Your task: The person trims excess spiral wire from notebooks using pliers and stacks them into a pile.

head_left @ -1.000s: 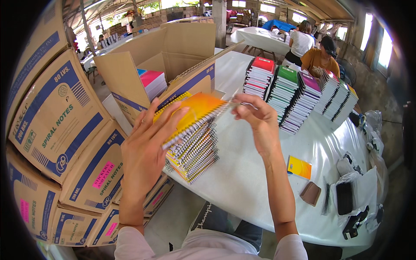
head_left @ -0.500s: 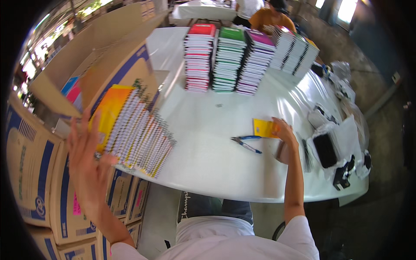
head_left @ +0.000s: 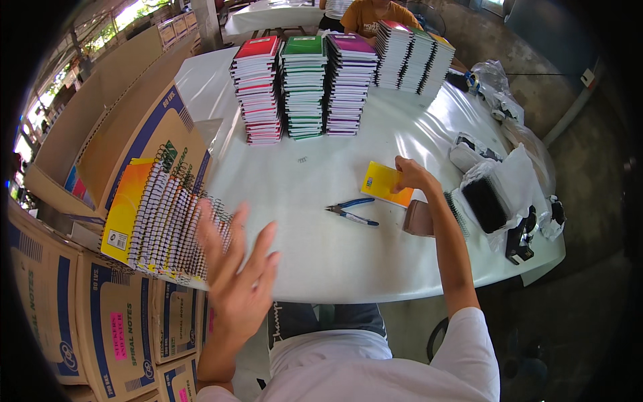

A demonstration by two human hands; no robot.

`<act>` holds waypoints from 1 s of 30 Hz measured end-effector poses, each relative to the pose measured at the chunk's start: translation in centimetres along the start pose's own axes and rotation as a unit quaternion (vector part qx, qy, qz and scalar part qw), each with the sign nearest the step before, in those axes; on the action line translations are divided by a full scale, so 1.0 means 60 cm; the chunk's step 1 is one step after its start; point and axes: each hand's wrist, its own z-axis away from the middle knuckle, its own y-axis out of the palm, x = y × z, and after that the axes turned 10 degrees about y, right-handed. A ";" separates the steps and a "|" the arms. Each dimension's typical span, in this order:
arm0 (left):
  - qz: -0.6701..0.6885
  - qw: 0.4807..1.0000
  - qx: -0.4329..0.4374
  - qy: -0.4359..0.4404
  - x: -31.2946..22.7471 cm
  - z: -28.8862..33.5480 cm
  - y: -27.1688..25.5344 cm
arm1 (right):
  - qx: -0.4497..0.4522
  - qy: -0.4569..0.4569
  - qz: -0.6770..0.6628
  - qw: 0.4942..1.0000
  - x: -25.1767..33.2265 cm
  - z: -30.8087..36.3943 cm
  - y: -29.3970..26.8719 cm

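Note:
My right hand (head_left: 414, 175) reaches across the white table, its fingers closed on the right end of a small yellow notebook (head_left: 379, 179). Blue-handled pliers (head_left: 353, 210) lie open just below that notebook. Beside my right wrist sits a brown block-like thing (head_left: 418, 220), with dark spiral coils (head_left: 457, 213) partly hidden behind my forearm. My left hand (head_left: 241, 278) is in the air above the table's front edge with fingers spread, holding nothing. To its left stands a row of yellow spiral notebooks (head_left: 120, 209), coils facing up.
Red (head_left: 256, 94), green (head_left: 303, 90) and purple (head_left: 351, 84) notebook stacks stand at the back, with more spiral-bound stacks (head_left: 412, 60) to their right. Cartons (head_left: 117, 321) fill the left. Plastic-wrapped black coils (head_left: 485, 204) lie at right. A person (head_left: 375, 17) sits beyond the table.
My left hand has come away from the yellow spiral notebooks and moved right. My right hand stays at the small yellow notebook, which is now more tilted. The view has shifted.

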 end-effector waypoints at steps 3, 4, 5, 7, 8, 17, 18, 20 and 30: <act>0.137 0.985 0.013 -0.109 -0.004 0.000 0.092 | -0.071 -0.096 -0.063 0.991 0.036 0.083 -0.022; 0.199 0.968 -0.004 -0.155 -0.006 0.003 0.118 | -0.076 -0.108 -0.097 0.986 0.079 0.134 -0.031; 0.264 0.945 -0.022 -0.194 -0.005 0.005 0.143 | -0.085 -0.116 -0.132 0.981 0.118 0.185 -0.029; 0.424 0.867 -0.014 -0.263 0.006 0.022 0.187 | -0.186 -0.334 -0.096 0.919 0.129 0.226 0.034; 0.508 0.808 0.004 -0.298 0.017 0.040 0.208 | -0.140 -0.315 -0.124 0.930 0.164 0.265 0.046; 0.583 0.744 0.064 -0.321 0.031 0.119 0.259 | 0.066 -0.122 -0.627 0.766 0.152 0.279 0.241; 0.581 0.747 0.043 -0.320 0.025 0.114 0.255 | 0.058 -0.129 -0.617 0.774 0.154 0.282 0.242; 0.364 0.904 0.041 -0.221 0.011 0.094 0.235 | 0.053 -0.142 -0.616 0.773 0.150 0.281 0.253; 0.065 0.965 0.253 0.029 -0.031 0.049 0.251 | -0.233 -0.149 -0.305 0.911 -0.075 0.175 0.092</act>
